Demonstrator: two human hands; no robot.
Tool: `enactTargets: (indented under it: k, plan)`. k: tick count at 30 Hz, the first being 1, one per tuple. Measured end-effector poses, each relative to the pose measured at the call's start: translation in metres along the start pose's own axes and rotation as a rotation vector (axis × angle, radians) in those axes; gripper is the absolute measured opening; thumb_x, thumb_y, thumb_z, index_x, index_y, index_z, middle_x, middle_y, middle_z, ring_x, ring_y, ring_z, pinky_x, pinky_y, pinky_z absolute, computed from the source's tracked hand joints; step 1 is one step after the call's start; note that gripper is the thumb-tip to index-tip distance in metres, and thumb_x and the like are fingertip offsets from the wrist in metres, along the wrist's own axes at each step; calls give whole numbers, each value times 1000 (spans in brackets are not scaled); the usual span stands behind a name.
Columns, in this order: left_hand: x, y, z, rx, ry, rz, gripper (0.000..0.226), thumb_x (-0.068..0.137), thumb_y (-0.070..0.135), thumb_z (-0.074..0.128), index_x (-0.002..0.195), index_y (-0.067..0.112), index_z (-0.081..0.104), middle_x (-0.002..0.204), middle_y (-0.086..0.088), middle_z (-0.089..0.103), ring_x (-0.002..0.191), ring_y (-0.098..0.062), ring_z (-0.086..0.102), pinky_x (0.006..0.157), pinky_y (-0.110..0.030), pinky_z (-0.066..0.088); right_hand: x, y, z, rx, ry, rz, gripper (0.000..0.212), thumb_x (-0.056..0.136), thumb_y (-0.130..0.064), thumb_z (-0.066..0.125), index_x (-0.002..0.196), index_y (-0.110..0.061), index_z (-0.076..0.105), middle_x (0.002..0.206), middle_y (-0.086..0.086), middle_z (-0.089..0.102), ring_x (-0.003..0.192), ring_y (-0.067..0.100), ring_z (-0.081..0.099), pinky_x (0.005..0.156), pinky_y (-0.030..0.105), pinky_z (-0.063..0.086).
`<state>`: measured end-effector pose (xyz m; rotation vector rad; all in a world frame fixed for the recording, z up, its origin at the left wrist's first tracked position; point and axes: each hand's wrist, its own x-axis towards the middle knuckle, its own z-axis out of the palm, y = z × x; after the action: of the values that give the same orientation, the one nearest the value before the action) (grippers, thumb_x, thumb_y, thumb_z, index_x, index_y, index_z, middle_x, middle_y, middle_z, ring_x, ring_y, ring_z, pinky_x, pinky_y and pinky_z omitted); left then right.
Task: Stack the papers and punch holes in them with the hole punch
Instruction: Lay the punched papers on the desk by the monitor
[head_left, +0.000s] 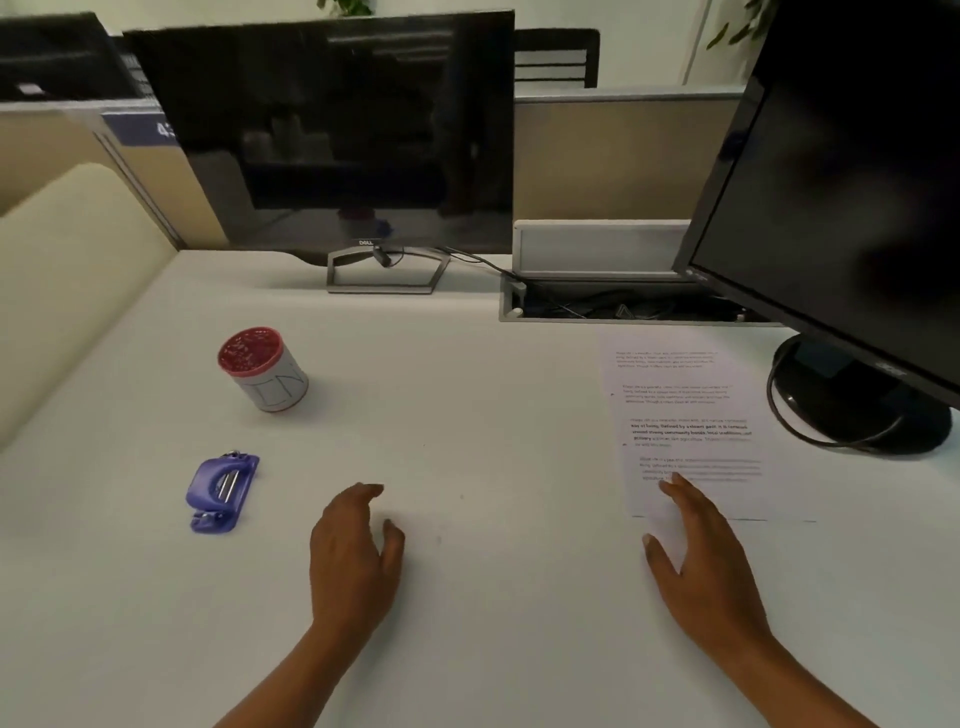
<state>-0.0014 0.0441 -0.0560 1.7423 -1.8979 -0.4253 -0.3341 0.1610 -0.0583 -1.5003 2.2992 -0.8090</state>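
- One white desk (467, 415) is spread across the view, and everything else is borne on it.
- Two dark screens are stood at its far side: a back monitor (322, 130) at the centre and a right monitor (831, 208) at the edge.
- The papers (685, 405) are laid flat at the right, just beside the right monitor's base. They are white and printed with short blocks of black text. The number of sheets cannot be told.
- The right hand (706, 561) is held with fingers straight and spread, its fingertips touching the papers' near left corner.
- The left hand (353, 556) is seen near the desk's middle, fingers loosely curled, nothing held.
- A white pot (262, 371) with a red top is stood at the left.
- The hole punch (221, 491), purple-blue plastic with a metal bar, is laid nearer than the pot, well apart from papers and hands.
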Motion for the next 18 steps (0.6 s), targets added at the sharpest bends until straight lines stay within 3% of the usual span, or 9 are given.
enactTargets:
  k: [4,9,12,18]
  plan:
    - [-11,-28,-14,42,-84,10,46,88,14,68,132,8,56,139,-13,59,132,-33,51,107,-47,40,-31,-18,21,-103,-144,-187,56,87,-27,68,140,-28,48,154,-12,38,141,11,36,113,31,30]
    - [-24,-40,-8,150,-192,37,63,92,38,36,147,8,42,157,-7,38,148,-24,29,121,-42,22,-48,-23,38,-83,-165,-99,56,92,-35,60,145,-28,42,158,-15,28,145,6,26,116,28,25]
    - [-26,-43,-4,195,-219,58,67,94,46,30,152,14,34,162,-1,27,151,-18,19,123,-38,13,-55,-21,41,-180,-142,-112,54,94,-38,56,146,-25,44,157,-12,31,145,5,22,116,28,21]
    - [-24,-46,-4,212,-219,67,75,92,56,19,153,15,33,163,0,24,151,-17,17,124,-38,11,-58,-27,43,-252,-105,-134,54,92,-29,61,144,-19,48,154,-4,41,142,8,29,115,31,24]
